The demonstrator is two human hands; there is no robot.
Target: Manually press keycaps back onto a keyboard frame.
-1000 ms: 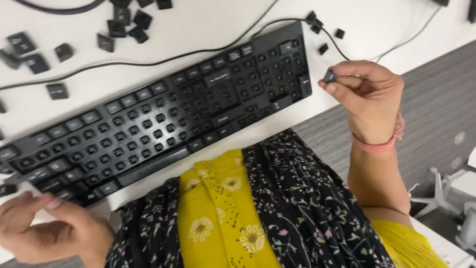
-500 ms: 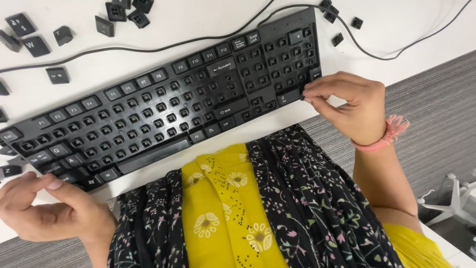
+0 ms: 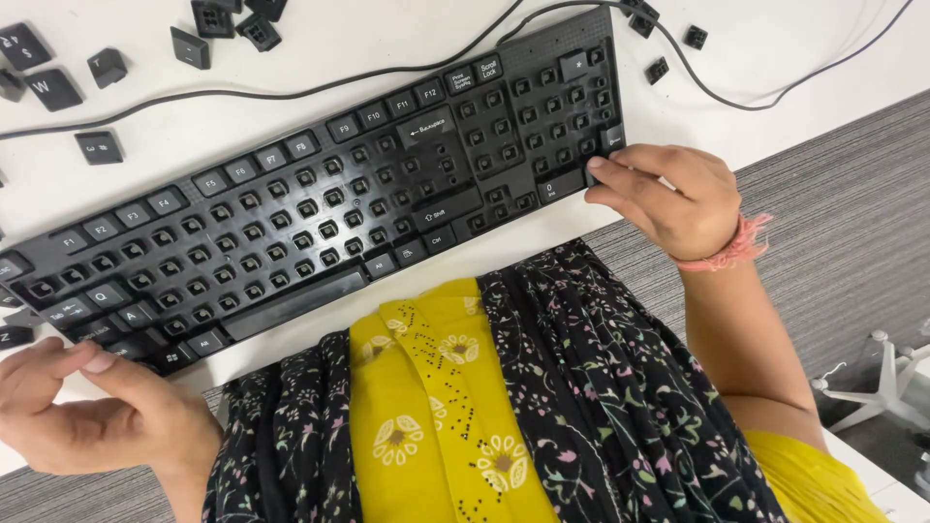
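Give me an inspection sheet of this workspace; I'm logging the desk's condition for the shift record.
Surface: white desk, keyboard lying slantwise.
Job's things: black keyboard, most keycaps off, bare stems showing.
Clutter: loose black keycaps at top left, a few more at top right.
Hands: right hand fingertips at the keyboard's right end; left hand at its lower left corner.
Cables: black cable running behind the keyboard.
Surroundings: grey carpet, white chair base.

A long black plastic keyboard (image 3: 320, 203) blocks the frame's middle diagonally. Loose black square keycaps (image 3: 97, 147) litter the upper left (several scattered), and a thin black cable (image 3: 291, 95) snakes across the top. Bare white tabletop (image 3: 775, 58) lies open at upper right.
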